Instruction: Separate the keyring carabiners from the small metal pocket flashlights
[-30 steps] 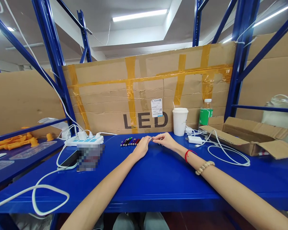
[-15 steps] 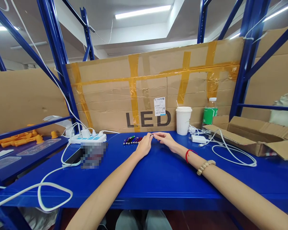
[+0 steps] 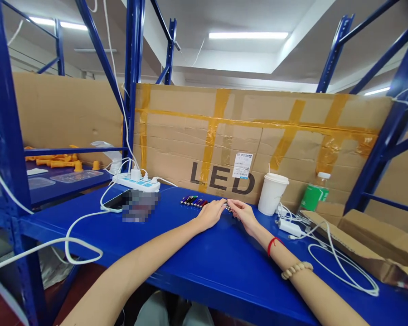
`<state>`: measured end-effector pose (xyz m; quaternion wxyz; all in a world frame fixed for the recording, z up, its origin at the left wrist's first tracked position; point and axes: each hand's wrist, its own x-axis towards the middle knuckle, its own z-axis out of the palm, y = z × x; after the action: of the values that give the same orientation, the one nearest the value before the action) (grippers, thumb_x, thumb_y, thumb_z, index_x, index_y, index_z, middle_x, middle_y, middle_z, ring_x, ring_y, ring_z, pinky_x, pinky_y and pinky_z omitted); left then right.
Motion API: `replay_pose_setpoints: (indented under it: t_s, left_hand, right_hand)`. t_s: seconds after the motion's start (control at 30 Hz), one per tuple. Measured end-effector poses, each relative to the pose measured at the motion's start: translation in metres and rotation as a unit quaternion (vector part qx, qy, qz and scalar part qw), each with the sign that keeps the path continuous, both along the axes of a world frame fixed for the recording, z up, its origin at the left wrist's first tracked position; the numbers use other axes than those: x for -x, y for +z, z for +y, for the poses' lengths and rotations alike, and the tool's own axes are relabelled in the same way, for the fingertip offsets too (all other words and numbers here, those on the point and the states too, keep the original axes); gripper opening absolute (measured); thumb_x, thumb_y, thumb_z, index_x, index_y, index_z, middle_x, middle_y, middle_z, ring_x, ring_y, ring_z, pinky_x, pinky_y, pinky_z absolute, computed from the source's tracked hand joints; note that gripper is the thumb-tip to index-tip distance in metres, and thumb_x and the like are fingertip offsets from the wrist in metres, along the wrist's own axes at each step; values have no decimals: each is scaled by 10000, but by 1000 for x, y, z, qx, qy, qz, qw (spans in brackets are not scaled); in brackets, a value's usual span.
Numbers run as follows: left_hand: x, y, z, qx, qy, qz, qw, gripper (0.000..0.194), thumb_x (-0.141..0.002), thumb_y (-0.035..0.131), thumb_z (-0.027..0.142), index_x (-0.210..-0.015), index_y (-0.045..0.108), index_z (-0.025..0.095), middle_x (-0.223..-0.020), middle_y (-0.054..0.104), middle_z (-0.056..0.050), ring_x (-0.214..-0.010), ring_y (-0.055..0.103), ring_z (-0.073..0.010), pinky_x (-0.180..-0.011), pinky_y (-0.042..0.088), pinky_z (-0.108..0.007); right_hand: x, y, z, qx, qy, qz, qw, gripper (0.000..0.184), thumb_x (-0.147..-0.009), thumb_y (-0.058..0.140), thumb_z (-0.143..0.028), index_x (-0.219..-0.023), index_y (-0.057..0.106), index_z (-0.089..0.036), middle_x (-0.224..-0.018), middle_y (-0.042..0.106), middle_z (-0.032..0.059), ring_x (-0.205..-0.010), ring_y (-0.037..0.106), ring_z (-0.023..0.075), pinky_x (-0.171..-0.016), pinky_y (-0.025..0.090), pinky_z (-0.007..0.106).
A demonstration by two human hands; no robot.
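My left hand (image 3: pixel 211 214) and my right hand (image 3: pixel 244 214) come together over the blue table, fingertips nearly meeting. Both are closed in a pinch. A small shiny metallic piece (image 3: pixel 229 208) shows between them, by the right fingers; its kind is too small to tell. Whatever the left fingers hold is mostly hidden behind them. Just left of my left hand lies a row of several short, coloured, pen-like sticks (image 3: pixel 193 201) with silvery ends, side by side.
A white lidded cup (image 3: pixel 273 194) with a straw stands right of my hands, near a green-labelled bottle (image 3: pixel 315 192), white cables (image 3: pixel 343 271) and an open cardboard box (image 3: pixel 370 240). At left are a power strip (image 3: pixel 138 182) and a phone (image 3: pixel 117 201). Taped cardboard (image 3: pixel 177 136) backs the table.
The view has turned and tilted, so the scene sits further right in the picture. My hands stay close together; more of the shiny metallic piece now shows between them.
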<state>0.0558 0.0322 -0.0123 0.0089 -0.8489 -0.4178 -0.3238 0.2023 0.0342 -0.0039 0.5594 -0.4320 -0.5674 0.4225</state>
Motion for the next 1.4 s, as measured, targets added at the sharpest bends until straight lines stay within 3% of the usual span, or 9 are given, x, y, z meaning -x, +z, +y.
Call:
replay_pose_setpoints:
  t_s: [0.2,0.43,0.6,0.83,1.0,1.23,1.4]
  left_hand:
    - [1,-1,2,30,-8,-34,999,261,-912,263,314,-1035,475,223,-979,608,-40,-910,563,-178,-778,431,-289]
    - [1,0,9,68,9,-41,997,277,-913,236,308,-1048,468,241,-991,628,-37,-897,592,-195,-704,440,-285]
    - [7,-1,13,75,4,-28,997,258,-905,248,308,-985,480,228,-900,629,-39,-829,594,-195,-675,424,-274]
    - [30,2,9,108,-82,-76,988,254,-908,235,308,-867,460,199,-644,508,23,-605,499,-122,-598,375,-230]
    - [46,3,1,140,-115,-91,979,261,-909,239,321,-907,460,182,-648,458,35,-623,464,-109,-620,369,-225]
    - [58,4,-4,157,-101,-85,979,286,-901,253,319,-737,442,180,-656,473,24,-621,452,-108,-616,359,-226]
    - [60,0,-4,170,-81,-46,981,263,-895,263,314,-767,455,189,-680,493,17,-641,460,-117,-623,350,-228]
  right_hand:
    - [0,-4,5,-14,9,-8,1000,409,-521,731,-455,-793,684,-154,-640,612,19,-501,466,79,-476,379,225]
    - [-1,-5,15,-29,45,-8,999,391,-519,743,-415,-829,703,-181,-777,676,57,-709,601,154,-578,467,248]
    - [2,-5,15,-39,47,-18,998,396,-519,736,-420,-824,711,-169,-732,666,55,-648,584,140,-542,489,254]
    - [21,-8,12,-63,40,-24,997,423,-511,720,-461,-812,718,-164,-679,644,54,-522,507,103,-413,434,222]
    - [30,-13,8,-48,70,-36,996,418,-520,710,-476,-794,719,-161,-570,603,22,-438,446,71,-375,380,206]
    - [34,-13,8,-31,106,-52,993,359,-525,724,-445,-753,719,-169,-497,555,-8,-400,407,57,-358,340,198]
    - [34,-14,11,-29,132,-63,989,322,-555,717,-427,-755,719,-175,-461,521,-18,-391,398,57,-340,296,185]
